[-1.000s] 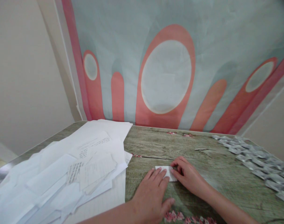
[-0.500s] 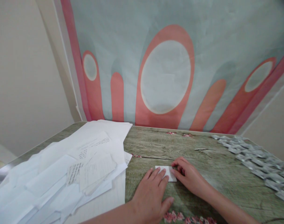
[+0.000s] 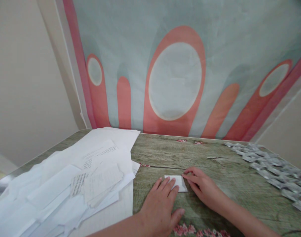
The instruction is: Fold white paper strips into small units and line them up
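A small white piece of paper (image 3: 181, 185), apparently folded, lies on the wood-patterned table in front of me. My left hand (image 3: 160, 202) rests palm down with its fingers spread, their tips pressing on the paper's left part. At the far right corner of the paper, my right hand (image 3: 202, 186) has its fingertips drawn together on the edge. The exact grip of the right thumb is partly hidden by the fingers.
A large pile of white paper sheets and scraps (image 3: 54, 184), some printed, covers the table's left side. Rows of folded greyish-white paper pieces (image 3: 271, 168) lie along the right. Behind the table (image 3: 165, 151) stands a grey-green backdrop (image 3: 175, 79) with red shapes.
My right hand's fingertips have shifted slightly from the paper's right edge toward its far right corner. The left hand and the paper stay in place.
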Action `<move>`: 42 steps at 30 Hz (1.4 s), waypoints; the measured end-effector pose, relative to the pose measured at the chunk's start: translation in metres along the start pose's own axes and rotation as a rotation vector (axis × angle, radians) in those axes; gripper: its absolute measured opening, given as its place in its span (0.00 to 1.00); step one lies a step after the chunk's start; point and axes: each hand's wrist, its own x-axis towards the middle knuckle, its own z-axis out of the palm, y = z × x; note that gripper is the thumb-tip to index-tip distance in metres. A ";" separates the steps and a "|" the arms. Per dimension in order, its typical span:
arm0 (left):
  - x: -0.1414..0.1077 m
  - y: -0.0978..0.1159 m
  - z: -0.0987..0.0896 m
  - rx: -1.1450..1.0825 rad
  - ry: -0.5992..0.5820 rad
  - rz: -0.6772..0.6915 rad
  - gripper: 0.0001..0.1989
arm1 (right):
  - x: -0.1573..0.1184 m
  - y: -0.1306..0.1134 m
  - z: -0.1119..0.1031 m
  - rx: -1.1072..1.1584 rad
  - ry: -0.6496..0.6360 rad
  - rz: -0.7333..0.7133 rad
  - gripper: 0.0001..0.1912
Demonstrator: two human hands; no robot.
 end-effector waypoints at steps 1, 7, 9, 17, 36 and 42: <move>0.000 0.000 0.000 0.001 -0.002 0.001 0.28 | 0.000 0.000 0.000 -0.038 -0.009 -0.023 0.18; 0.000 0.000 -0.001 0.005 -0.013 0.001 0.28 | -0.003 0.001 -0.004 -0.233 -0.066 -0.118 0.18; 0.000 0.000 0.000 0.003 -0.015 0.001 0.28 | -0.003 0.001 -0.005 -0.300 -0.079 -0.150 0.17; 0.000 0.002 -0.003 -0.002 -0.019 -0.008 0.27 | -0.002 -0.006 -0.010 -0.396 -0.083 -0.222 0.17; 0.001 0.002 -0.003 0.010 -0.030 -0.006 0.28 | -0.003 -0.008 -0.005 -0.389 -0.041 -0.179 0.18; 0.000 0.003 -0.003 0.022 -0.010 0.003 0.28 | -0.005 -0.013 -0.001 -0.468 -0.052 -0.222 0.22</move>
